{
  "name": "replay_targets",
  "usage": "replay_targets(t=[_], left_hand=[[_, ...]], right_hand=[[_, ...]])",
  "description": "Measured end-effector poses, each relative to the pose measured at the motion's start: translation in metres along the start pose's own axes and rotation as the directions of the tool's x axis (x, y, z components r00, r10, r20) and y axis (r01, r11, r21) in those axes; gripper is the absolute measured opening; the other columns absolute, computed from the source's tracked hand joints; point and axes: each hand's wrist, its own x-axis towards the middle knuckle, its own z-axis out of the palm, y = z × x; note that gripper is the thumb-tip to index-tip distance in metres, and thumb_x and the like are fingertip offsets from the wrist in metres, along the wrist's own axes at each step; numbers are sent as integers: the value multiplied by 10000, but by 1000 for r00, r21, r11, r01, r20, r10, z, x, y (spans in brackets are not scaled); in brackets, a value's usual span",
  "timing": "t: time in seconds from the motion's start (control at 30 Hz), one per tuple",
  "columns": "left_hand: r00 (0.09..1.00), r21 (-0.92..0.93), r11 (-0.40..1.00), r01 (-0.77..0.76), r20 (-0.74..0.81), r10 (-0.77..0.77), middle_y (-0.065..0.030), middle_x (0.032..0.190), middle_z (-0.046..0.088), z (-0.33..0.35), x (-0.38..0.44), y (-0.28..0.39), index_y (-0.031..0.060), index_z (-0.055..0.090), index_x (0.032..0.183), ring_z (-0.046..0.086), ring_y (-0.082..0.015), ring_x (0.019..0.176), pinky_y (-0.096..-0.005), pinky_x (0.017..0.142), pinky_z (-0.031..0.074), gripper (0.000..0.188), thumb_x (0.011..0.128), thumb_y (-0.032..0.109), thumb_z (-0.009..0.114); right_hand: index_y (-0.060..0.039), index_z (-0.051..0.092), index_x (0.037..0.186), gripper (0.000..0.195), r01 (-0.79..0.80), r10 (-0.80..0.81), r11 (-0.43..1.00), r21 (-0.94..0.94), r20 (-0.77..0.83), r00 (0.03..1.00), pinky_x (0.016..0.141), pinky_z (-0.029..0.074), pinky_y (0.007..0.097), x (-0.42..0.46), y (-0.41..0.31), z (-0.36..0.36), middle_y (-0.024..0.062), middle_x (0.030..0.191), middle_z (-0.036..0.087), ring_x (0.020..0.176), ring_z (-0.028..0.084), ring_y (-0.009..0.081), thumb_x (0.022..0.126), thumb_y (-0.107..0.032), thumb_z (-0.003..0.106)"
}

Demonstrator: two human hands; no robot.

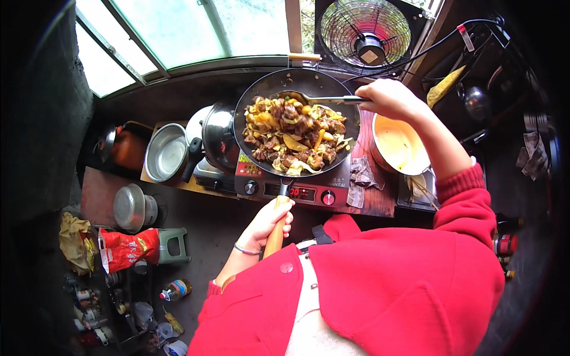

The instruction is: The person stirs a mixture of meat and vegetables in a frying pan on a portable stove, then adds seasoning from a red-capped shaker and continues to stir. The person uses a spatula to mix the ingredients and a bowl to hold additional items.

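Note:
My left hand (268, 223) is closed around the wooden handle (277, 227) of a dark wok (307, 82). Chopped browned meat with yellow slices and pale pieces (296, 133) fills the wok's middle; part of it is blurred. My right hand (386, 99) grips a metal cooking spoon or ladle (329, 99) by its dark handle, from the right side. The bowl of this tool lies among the food near the wok's far side, partly covered. Beneath the wok is an electric cooktop (307, 187) with two knobs and a lit red display.
Left of the wok are a lidded pot (218, 133) and an aluminium basin (166, 152). To the right, a grey rag (363, 178) lies beside an enamel pot (398, 142). A fan (365, 33) is mounted behind. An oil bottle (176, 290) and a green stool (173, 246) are low at left.

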Motion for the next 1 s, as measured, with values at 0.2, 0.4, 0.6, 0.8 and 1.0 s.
replay_targets(t=[0.2, 0.4, 0.6, 0.8, 1.0], left_hand=[[997, -22, 998, -58, 45, 59, -45, 759, 573, -7, 7, -6, 73, 493, 1141, 586, -138, 595, -268, 522, 521, 297, 934, 275, 558], [997, -52, 996, -69, 32, 71, -79, 905, 611, -15, 4, -15, 76, 472, 1236, 659, -207, 738, -303, 586, 560, 386, 956, 341, 499], [973, 64, 997, -34, -227, 48, -103, 1119, 618, -9, 7, -13, 112, 510, 1237, 642, -224, 884, -332, 652, 537, 544, 955, 546, 341], [992, 552, 825, 122, -96, -82, 31, 704, 465, -113, 47, -87, 104, 544, 888, 429, -82, 569, -245, 498, 359, 317, 976, 386, 429], [949, 590, 807, -32, 272, -162, 75, 550, 300, -26, 34, -155, 110, 507, 795, 243, -26, 469, -203, 421, 201, 194, 960, 212, 503]], right_hand=[[-109, 642, 1013, 225, -63, 17, 990, -129, -328, 945, 727, 515, 384, -53, -4, -4, 103, 905, 669, 850, 645, 284, 821, -223, 617], [-107, 586, 1086, 258, -167, 116, 980, -106, -375, 920, 716, 506, 399, -68, -8, 69, 121, 889, 591, 840, 615, 298, 833, -117, 534], [-117, 661, 965, 249, -35, 213, 970, 242, -769, 603, 747, 489, 403, -114, -8, 147, 121, 896, 617, 864, 590, 327, 719, -91, 631], [-54, 648, 985, 276, -284, 532, 846, 452, -669, 519, 873, 446, 392, -235, -85, 162, 106, 1002, 605, 979, 563, 284, 823, -276, 626], [-54, 674, 921, 168, -606, 879, 403, 685, -475, 47, 794, 483, 374, -432, -167, 231, 90, 905, 629, 889, 594, 275, 817, -181, 636]])
